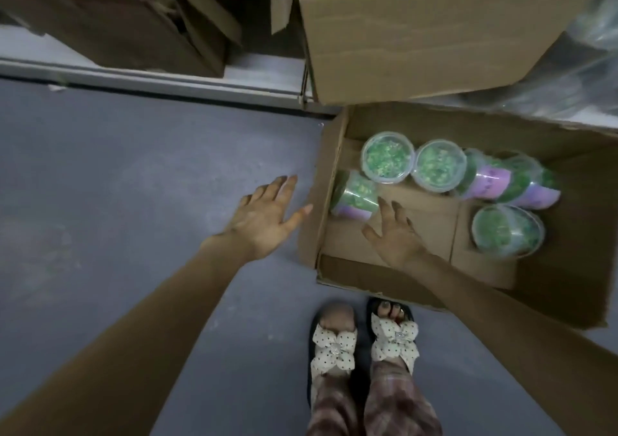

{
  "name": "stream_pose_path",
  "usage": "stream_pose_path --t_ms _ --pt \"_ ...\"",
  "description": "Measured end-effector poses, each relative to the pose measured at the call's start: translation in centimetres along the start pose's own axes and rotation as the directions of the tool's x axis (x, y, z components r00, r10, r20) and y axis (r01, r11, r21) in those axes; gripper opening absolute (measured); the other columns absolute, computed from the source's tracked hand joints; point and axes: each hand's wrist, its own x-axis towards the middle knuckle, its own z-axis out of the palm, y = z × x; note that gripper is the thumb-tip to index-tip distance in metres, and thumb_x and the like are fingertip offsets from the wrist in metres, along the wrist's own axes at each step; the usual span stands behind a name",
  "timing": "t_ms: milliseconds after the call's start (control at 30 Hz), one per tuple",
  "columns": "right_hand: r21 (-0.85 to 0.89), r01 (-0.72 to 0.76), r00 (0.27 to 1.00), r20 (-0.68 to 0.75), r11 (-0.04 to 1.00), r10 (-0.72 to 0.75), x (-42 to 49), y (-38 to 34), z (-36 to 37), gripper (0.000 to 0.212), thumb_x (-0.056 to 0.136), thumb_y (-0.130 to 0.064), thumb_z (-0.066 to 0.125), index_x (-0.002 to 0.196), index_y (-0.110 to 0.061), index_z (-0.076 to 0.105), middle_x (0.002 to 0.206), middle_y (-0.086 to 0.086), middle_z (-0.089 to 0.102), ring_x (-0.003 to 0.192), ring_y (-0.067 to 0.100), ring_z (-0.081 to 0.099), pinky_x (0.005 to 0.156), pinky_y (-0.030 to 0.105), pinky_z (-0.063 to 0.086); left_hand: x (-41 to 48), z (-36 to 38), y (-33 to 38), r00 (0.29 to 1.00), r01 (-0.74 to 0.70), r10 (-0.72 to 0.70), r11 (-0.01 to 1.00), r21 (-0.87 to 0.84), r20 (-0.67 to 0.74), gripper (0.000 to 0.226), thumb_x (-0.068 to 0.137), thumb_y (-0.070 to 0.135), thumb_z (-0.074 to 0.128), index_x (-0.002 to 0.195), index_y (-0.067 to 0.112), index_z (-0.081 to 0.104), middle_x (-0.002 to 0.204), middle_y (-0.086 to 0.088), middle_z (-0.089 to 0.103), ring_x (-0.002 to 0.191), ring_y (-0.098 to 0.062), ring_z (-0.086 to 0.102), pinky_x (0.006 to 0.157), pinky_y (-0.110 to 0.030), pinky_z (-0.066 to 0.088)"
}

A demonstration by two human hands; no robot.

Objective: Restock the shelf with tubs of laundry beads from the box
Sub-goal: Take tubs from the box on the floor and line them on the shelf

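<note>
An open cardboard box lies on the floor at the right. Inside are several clear tubs of green laundry beads with purple labels. Two tubs stand upright at the back, one tub lies on its side at the box's left wall, two more lie tipped at the right, and one sits at the front right. My right hand is inside the box, fingers spread, just below the fallen tub, holding nothing. My left hand hovers open over the floor beside the box's left wall.
A low grey shelf edge runs along the top. On it stand a dark cardboard box at the left and a larger box at the right. Plastic-wrapped goods lie at the far right. My sandalled feet stand at the box's front edge.
</note>
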Motion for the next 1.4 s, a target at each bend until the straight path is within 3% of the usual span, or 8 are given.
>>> stream_pose_path --t_ms 133,267,367,667,867,1000,1133,1400 --pt "0.39 -0.188 0.982 0.057 0.902 0.18 4.8 -1.2 3.4 0.072 0.096 -0.05 0.038 0.151 -0.029 -0.006 0.158 0.01 -0.009 0.145 0.034 0.008 0.115 0.041 0.018 2.1 2.5 -1.0 0.999 -0.029 0.025 0.992 -0.122 -0.035 0.065 0.095 0.054 0.021 0.149 0.026 -0.003 0.158 0.004 0.003 0.143 -0.015 0.007 0.113 -0.035 0.01" --pt "0.439 -0.182 0.983 0.047 0.88 0.179 8.8 -1.4 5.6 0.074 0.095 -0.051 0.039 0.149 -0.035 -0.009 0.159 0.012 -0.007 0.145 0.03 -0.009 0.118 0.039 0.011 3.4 4.2 -1.8 0.996 -0.01 -0.02 0.947 -0.322 -0.09 0.063 0.096 0.052 0.023 0.149 0.029 -0.003 0.157 0.006 0.002 0.143 -0.013 0.003 0.113 -0.033 0.006" --pt "0.432 -0.183 0.976 -0.03 0.883 0.217 10.9 -2.2 5.4 0.08 0.093 -0.054 0.043 0.149 -0.034 -0.01 0.154 0.016 -0.022 0.144 0.038 0.006 0.116 0.039 0.021 4.1 5.1 -3.0 0.993 -0.011 -0.033 0.927 -0.375 -0.111 0.062 0.096 0.051 0.024 0.149 0.031 -0.003 0.157 0.007 0.003 0.143 -0.011 0.002 0.113 -0.033 0.004" --pt "0.515 -0.199 0.951 -0.102 0.834 0.29 12.5 -1.3 4.4 0.077 0.082 -0.043 0.065 0.141 -0.025 0.02 0.138 0.015 0.025 0.122 0.033 0.041 0.1 0.042 0.044 5.2 6.2 -4.1 0.988 -0.04 -0.009 0.947 -0.317 -0.152 0.064 0.096 0.05 0.024 0.149 0.028 -0.003 0.157 0.005 0.005 0.143 -0.013 0.005 0.114 -0.034 0.008" --pt "0.78 -0.293 0.95 0.172 0.553 0.261 9.0 1.1 0.3 0.043 0.092 -0.045 0.046 0.125 -0.019 0.046 0.109 0.005 0.058 0.086 0.019 0.058 0.067 0.033 0.05 5.8 5.8 -2.7 0.974 -0.107 0.045 0.955 -0.277 -0.223 0.067 0.096 0.05 0.026 0.149 0.024 -0.005 0.158 0.003 0.004 0.143 -0.013 0.005 0.114 -0.032 0.009" --pt "0.886 -0.328 0.933 0.25 0.328 0.259 7.2 2.1 -2.7 0.029 0.089 -0.048 0.048 0.103 -0.023 0.053 0.101 0.005 0.056 0.09 0.021 0.058 0.074 0.037 0.051 6.2 5.4 -0.7 0.952 -0.206 0.141 0.952 -0.226 -0.273 0.081 0.088 0.062 0.027 0.149 0.021 -0.008 0.158 0.001 0.003 0.142 -0.013 0.005 0.11 -0.027 0.006" --pt "0.926 -0.371 0.9 0.338 0.076 0.274 6.4 2.0 -5.0 0.048 0.083 -0.044 0.054 0.123 -0.017 0.049 0.118 0.011 0.054 0.104 0.028 0.057 0.078 0.044 0.052 6.8 5.0 1.2 0.925 -0.306 0.287 0.951 -0.041 -0.25 0.1 0.083 0.064 0.047 0.141 0.025 -0.024 0.157 0.0 -0.005 0.142 -0.017 0.002 0.113 -0.034 0.006" --pt "0.828 -0.561 0.828 0.56 0.024 0.046 3.6 -0.8 -4.7 0.061 0.089 -0.059 0.044 0.124 -0.01 0.05 0.112 0.017 0.057 0.097 0.033 0.06 0.066 0.041 0.057 7.8 4.8 1.6 0.782 -0.481 0.549 0.833 0.274 -0.296 0.115 0.063 0.05 0.073 0.146 0.02 -0.001 0.152 -0.009 0.012 0.137 -0.024 0.013 0.113 -0.042 0.009"
